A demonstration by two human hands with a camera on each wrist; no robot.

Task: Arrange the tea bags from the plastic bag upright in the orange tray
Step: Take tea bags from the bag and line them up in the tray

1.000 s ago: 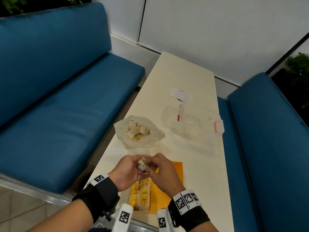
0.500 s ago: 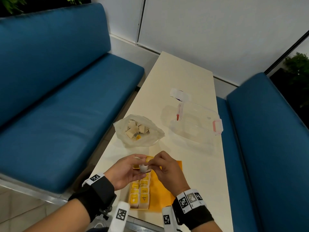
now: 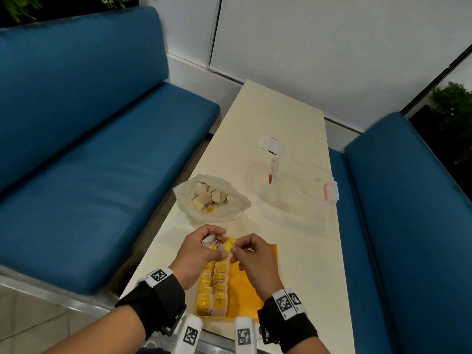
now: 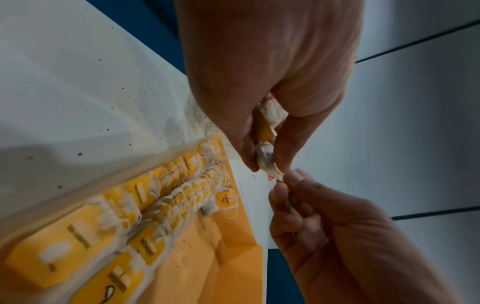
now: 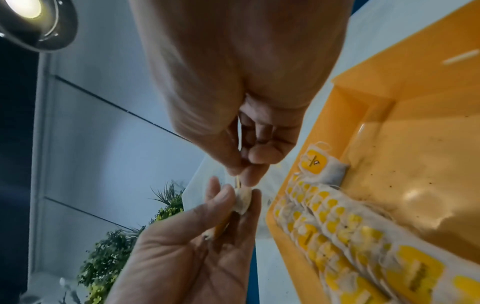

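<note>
Both hands meet above the far end of the orange tray [image 3: 258, 295]. My left hand [image 3: 217, 241] pinches a white tea bag [image 4: 265, 161] between thumb and fingers, and a second bag [image 4: 274, 115] sits deeper in its palm. My right hand [image 3: 236, 247] pinches the yellow tag [image 3: 228, 245] of the front bag with thumb and forefinger. Two rows of tea bags [image 3: 214, 284] stand upright along the tray's left side, also seen as rows of tea bags [image 5: 337, 226] from the right wrist. The plastic bag [image 3: 212, 198] lies open beyond the tray with several tea bags inside.
A clear plastic lid with pink clips [image 3: 296, 185] lies at the right of the cream table [image 3: 281, 118], with a white slip of paper [image 3: 273, 145] behind it. Blue benches [image 3: 89, 162] flank the table on both sides. The tray's right half [image 4: 233, 267] holds no bags.
The hands stay together over the tray's far end. The right hand has drawn the yellow tag out from the bag, so it now shows between the two hands.
</note>
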